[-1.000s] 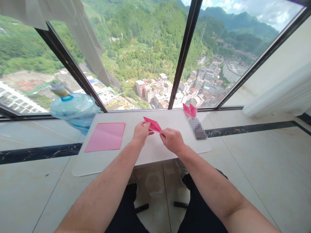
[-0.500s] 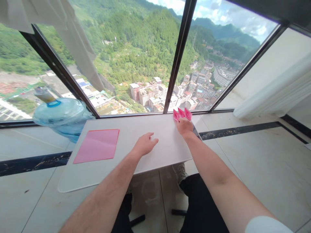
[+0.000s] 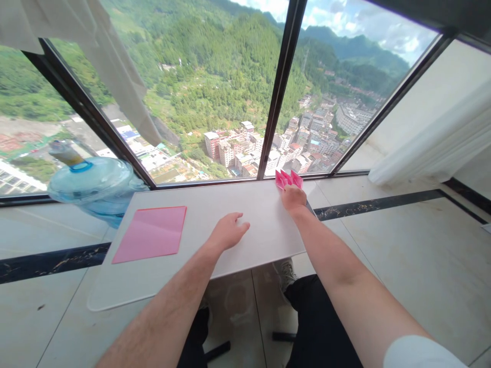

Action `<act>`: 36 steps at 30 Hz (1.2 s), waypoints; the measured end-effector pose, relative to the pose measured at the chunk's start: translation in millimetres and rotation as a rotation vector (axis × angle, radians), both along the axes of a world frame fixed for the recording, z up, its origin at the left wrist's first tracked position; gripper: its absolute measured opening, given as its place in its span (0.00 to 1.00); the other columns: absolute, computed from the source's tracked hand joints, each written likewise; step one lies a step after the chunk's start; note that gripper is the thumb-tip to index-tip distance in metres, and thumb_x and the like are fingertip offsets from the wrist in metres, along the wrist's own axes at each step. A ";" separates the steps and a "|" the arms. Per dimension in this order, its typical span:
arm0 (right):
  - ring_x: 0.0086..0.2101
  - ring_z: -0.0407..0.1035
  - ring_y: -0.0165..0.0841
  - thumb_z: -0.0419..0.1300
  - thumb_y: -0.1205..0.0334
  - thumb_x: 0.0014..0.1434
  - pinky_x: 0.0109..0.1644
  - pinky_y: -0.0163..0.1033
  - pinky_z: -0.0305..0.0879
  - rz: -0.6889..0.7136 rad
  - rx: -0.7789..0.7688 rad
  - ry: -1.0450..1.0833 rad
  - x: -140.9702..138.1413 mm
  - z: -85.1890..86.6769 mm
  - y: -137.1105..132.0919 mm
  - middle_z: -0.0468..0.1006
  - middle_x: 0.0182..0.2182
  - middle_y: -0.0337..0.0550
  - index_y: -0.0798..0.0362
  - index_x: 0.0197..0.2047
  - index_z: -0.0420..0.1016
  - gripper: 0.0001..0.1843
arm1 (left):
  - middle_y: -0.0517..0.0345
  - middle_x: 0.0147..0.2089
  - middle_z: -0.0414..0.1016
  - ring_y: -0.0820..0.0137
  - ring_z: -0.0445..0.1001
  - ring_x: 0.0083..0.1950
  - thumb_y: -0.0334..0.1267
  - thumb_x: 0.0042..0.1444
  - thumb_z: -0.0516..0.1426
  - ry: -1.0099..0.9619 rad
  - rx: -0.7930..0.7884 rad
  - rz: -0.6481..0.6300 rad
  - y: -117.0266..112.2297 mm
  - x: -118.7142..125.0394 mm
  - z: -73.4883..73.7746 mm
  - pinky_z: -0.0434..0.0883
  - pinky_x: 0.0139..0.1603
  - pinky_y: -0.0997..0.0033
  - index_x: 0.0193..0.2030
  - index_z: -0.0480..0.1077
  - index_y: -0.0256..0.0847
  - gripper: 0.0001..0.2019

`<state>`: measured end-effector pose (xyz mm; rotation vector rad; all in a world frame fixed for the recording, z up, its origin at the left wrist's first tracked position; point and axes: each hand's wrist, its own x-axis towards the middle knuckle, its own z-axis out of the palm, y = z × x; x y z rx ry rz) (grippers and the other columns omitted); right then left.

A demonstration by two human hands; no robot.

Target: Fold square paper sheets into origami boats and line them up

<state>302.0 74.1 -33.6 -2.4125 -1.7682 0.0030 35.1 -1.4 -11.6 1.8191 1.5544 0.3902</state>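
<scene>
Right-hand placement at the white table (image 3: 264,225). One second earlier, both hands hold a folded pink piece above the table's middle, while two others stand near its far right corner; now three peaks of folded pink paper (image 3: 288,179) stand side by side at that corner. The right hand (image 3: 294,198) has moved there and touches the nearest folds; its fingertips are largely hidden, so whether they grip or merely rest cannot be told. The left hand (image 3: 230,230) is empty over the table's middle, thumb and fingers apart. The change suggests that the held piece has joined the row. Flat pink paper (image 3: 151,235) lies on the table's left part.
</scene>
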 end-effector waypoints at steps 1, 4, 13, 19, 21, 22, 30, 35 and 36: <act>0.47 0.74 0.44 0.50 0.64 0.66 0.51 0.47 0.68 -0.002 -0.003 0.002 0.2 0.2 -0.3 0.78 0.47 0.57 0.52 0.56 0.76 0.20 | 0.44 0.63 0.74 0.55 0.73 0.63 0.47 0.57 0.57 0.004 0.001 -0.003 0.3 0.0 -0.9 0.63 0.66 0.62 0.60 0.72 0.38 0.26; 0.48 0.74 0.43 0.52 0.62 0.66 0.52 0.46 0.67 -0.003 -0.009 0.010 0.1 0.8 -1.8 0.78 0.48 0.56 0.52 0.54 0.77 0.18 | 0.44 0.64 0.73 0.55 0.71 0.64 0.48 0.58 0.56 0.021 0.000 -0.017 1.2 0.0 -2.7 0.62 0.67 0.62 0.61 0.72 0.37 0.27; 0.47 0.74 0.46 0.52 0.60 0.68 0.50 0.48 0.66 0.005 0.000 0.033 -1.2 2.9 -0.1 0.79 0.46 0.60 0.56 0.53 0.77 0.17 | 0.43 0.64 0.73 0.54 0.72 0.64 0.47 0.58 0.56 0.040 0.025 -0.035 1.3 0.0 -4.0 0.63 0.67 0.61 0.60 0.72 0.36 0.26; 0.46 0.74 0.45 0.52 0.57 0.69 0.50 0.47 0.64 0.020 0.035 0.041 -3.1 2.5 -0.9 0.79 0.46 0.61 0.57 0.54 0.76 0.18 | 0.44 0.63 0.73 0.55 0.72 0.64 0.48 0.58 0.56 0.049 0.031 -0.036 2.3 -0.5 -5.5 0.63 0.67 0.62 0.60 0.73 0.37 0.26; 0.46 0.74 0.45 0.51 0.56 0.70 0.49 0.47 0.64 0.025 0.038 0.040 -3.6 3.4 -1.6 0.79 0.45 0.61 0.57 0.54 0.76 0.19 | 0.43 0.63 0.73 0.54 0.72 0.64 0.48 0.58 0.56 0.044 0.027 -0.036 2.2 -0.7 -5.8 0.63 0.67 0.61 0.60 0.72 0.37 0.26; 0.46 0.74 0.45 0.51 0.56 0.70 0.49 0.47 0.64 0.025 0.039 0.039 -3.7 4.3 -1.7 0.79 0.45 0.61 0.57 0.54 0.76 0.19 | 0.43 0.63 0.73 0.54 0.72 0.64 0.48 0.58 0.56 0.041 0.026 -0.035 2.1 -0.7 -5.9 0.63 0.67 0.61 0.60 0.72 0.36 0.27; 0.43 0.74 0.42 0.52 0.59 0.68 0.48 0.44 0.66 0.010 0.123 0.099 -25.6 18.3 -18.2 0.81 0.43 0.57 0.55 0.46 0.79 0.16 | 0.42 0.63 0.74 0.54 0.72 0.64 0.47 0.58 0.57 0.041 0.011 -0.028 1.6 0.3 -3.0 0.62 0.67 0.62 0.61 0.72 0.34 0.27; 0.34 0.73 0.35 0.56 0.59 0.62 0.37 0.37 0.62 0.164 0.081 0.347 -95.9 29.5 -62.0 0.82 0.33 0.44 0.50 0.35 0.78 0.10 | 0.44 0.57 0.78 0.56 0.76 0.58 0.45 0.58 0.56 -0.011 0.037 -0.002 0.6 -2.8 1.7 0.67 0.62 0.62 0.57 0.75 0.37 0.23; 0.33 0.73 0.35 0.58 0.59 0.61 0.35 0.37 0.61 0.224 0.037 0.387 -110.3 31.4 -71.6 0.81 0.31 0.43 0.49 0.33 0.77 0.08 | 0.45 0.55 0.80 0.57 0.77 0.56 0.43 0.58 0.56 -0.032 0.050 0.004 0.1 -5.2 2.6 0.69 0.59 0.63 0.55 0.77 0.39 0.20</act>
